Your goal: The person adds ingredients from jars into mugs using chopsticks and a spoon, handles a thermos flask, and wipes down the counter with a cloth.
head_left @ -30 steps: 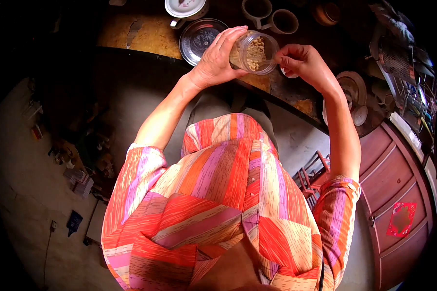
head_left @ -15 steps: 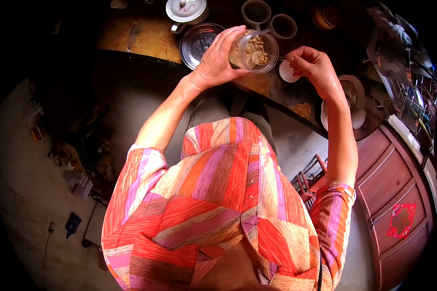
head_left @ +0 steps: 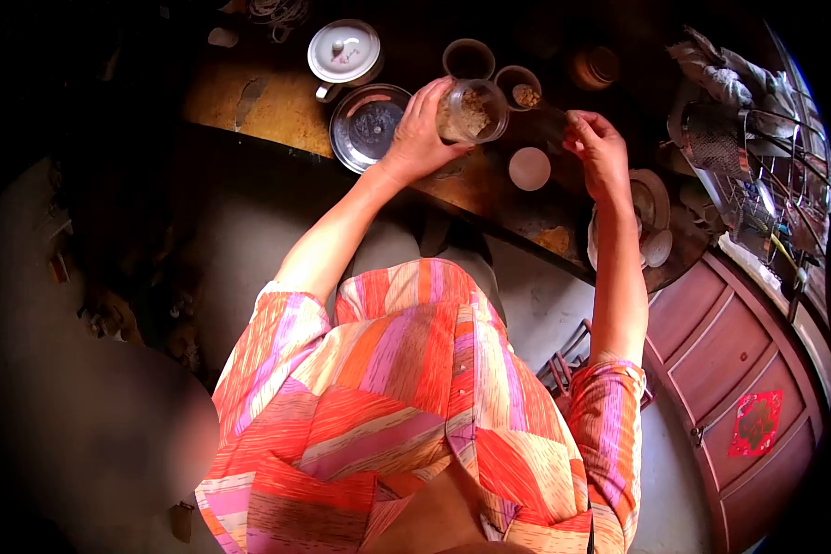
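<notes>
My left hand (head_left: 419,138) is wrapped round a clear jar (head_left: 471,113) of pale, nut-like pieces, its open mouth tilted to the right. The fingers of my right hand (head_left: 597,148) are pinched on the handle of a spoon, whose bowl holds a small heap of the pieces (head_left: 526,95) over the right-hand cup (head_left: 517,79). Another cup (head_left: 468,59) stands just left of it. Below the spoon, a round white lid (head_left: 529,169) lies on the table.
On the wooden table (head_left: 291,109) are a metal plate (head_left: 365,129) and a white lidded mug (head_left: 344,52) at the left. A brown pot (head_left: 595,67) stands behind my right hand. Dishes (head_left: 651,198) and a wire rack (head_left: 762,148) are at the right.
The spoon has come out of the jar with pieces on it and moved over the right-hand cup. My hands appear lower in view, and the white lid shows fully.
</notes>
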The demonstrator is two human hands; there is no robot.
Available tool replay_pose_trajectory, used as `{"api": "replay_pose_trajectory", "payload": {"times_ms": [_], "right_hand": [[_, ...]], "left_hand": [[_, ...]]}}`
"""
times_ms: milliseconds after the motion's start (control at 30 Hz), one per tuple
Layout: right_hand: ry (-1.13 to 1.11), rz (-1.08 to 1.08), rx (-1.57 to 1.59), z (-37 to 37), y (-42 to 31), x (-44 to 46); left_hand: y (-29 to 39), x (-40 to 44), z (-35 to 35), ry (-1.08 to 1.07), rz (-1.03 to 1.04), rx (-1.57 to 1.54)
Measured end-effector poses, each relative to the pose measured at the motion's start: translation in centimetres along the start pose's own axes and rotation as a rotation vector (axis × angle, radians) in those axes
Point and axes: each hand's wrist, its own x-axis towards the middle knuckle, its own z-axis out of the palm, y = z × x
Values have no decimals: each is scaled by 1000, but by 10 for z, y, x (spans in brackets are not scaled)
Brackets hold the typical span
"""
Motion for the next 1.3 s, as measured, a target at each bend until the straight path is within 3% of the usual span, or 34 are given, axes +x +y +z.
{"api": "replay_pose_trajectory", "payload": {"times_ms": [100, 133, 167, 233, 267, 367, 400, 500, 533, 633, 767, 833, 900, 1033, 1100, 1167, 1233, 1300], "right_hand": [[133, -104, -256, -6, 24, 31], [240, -200, -526, -3, 34, 39], [235, -365, -477, 1, 52, 45], [173, -708, -926, 9, 58, 45], [169, -702, -1137, 16, 55, 41], [154, -870, -1021, 22, 54, 36], [160, -828, -1018, 25, 43, 29], [197, -691, -467, 37, 8, -4], [186, -558, -420, 39, -6, -20], [11, -397, -397, 31, -12, -43], [-16, -509, -682, 35, -12, -60], [17, -535, -713, 29, -7, -66], [71, -633, -455, 19, -2, -72], [194, -169, 496, -26, 24, -98], [92, 73, 755, -45, 51, -108], [-69, 231, 1027, -46, 71, -130], [-446, 40, 1319, -54, 103, -156], [-364, 52, 1448, -58, 123, -172]], "left_hand": [[3, -8, -9, -25, -34, 10], [2, -11, -11, -31, -39, 1], [3, -13, -12, -36, -36, 0], [4, -17, -16, -50, -60, 19], [5, -18, -17, -51, -62, 23], [7, -19, -18, -42, -58, 9], [7, -18, -18, -38, -62, 12], [7, -14, -15, -14, -42, 10], [7, -12, -13, -16, -30, -2], [18, -5, -6, 21, 46, -31], [47, 0, 2, -102, 160, -155], [61, -2, 7, -189, 76, -292], [72, -4, 11, -214, 84, -296], [106, -12, 23, -291, 23, -410], [128, -15, 30, -421, -101, -570], [152, -17, 41, -548, -94, -626], [162, -26, 66, -569, 129, -569], [180, -26, 73, -602, 305, -439]]}}
